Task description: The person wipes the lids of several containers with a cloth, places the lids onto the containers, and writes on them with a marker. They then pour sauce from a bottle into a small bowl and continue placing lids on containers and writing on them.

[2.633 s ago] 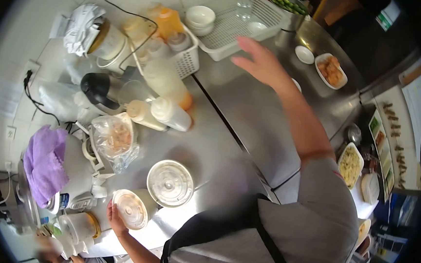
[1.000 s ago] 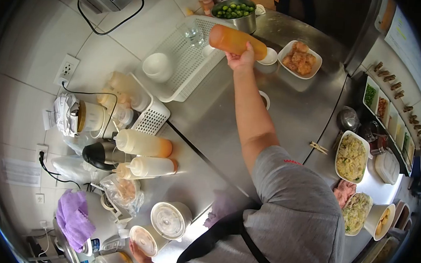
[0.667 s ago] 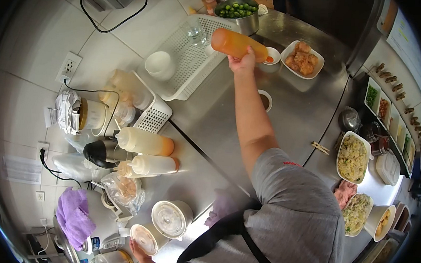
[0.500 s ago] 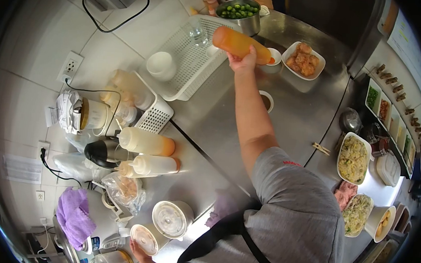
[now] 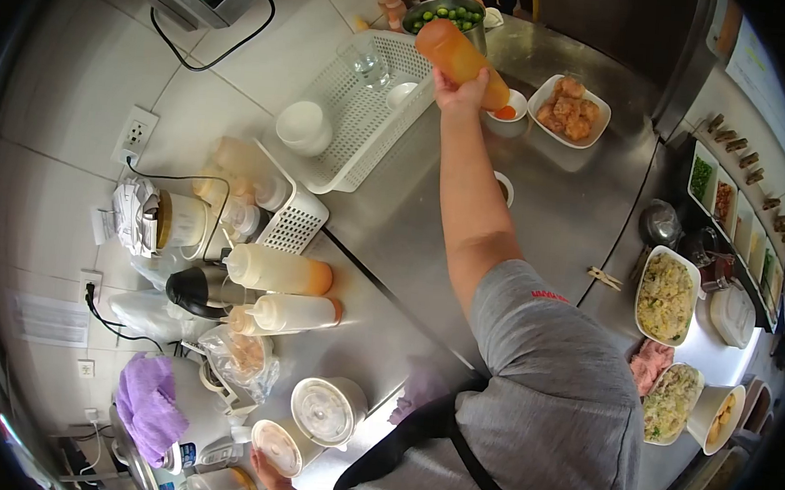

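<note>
My right hand (image 5: pixel 460 92) is closed around an orange squeeze bottle (image 5: pixel 460 60), tilted with its lower end at a small white bowl (image 5: pixel 517 103). Bright orange sauce (image 5: pixel 505 113) lies in that bowl. Just right of it, a white dish (image 5: pixel 546 128) holds fried pieces (image 5: pixel 570 110). A second small bowl (image 5: pixel 505 188) is partly covered by my forearm. At the bottom left, my left hand (image 5: pixel 269 473) is curved against the side of a lidded tub (image 5: pixel 276 447), its fingers partly hidden. Another lidded tub (image 5: pixel 324 410) stands beside it.
A white basket (image 5: pixel 347 174) with bowls and a glass stands along the wall, near a pot (image 5: pixel 475 40) of green vegetables. Sauce bottles (image 5: pixel 286 270) are at left. Rice dishes (image 5: pixel 666 295), a clothespin (image 5: pixel 604 278) and a topping rack (image 5: pixel 731 223) are at right.
The bottle in my right hand has tipped more steeply and shifted slightly right. More orange sauce shows in the small bowl. My left hand stays at the tub.
</note>
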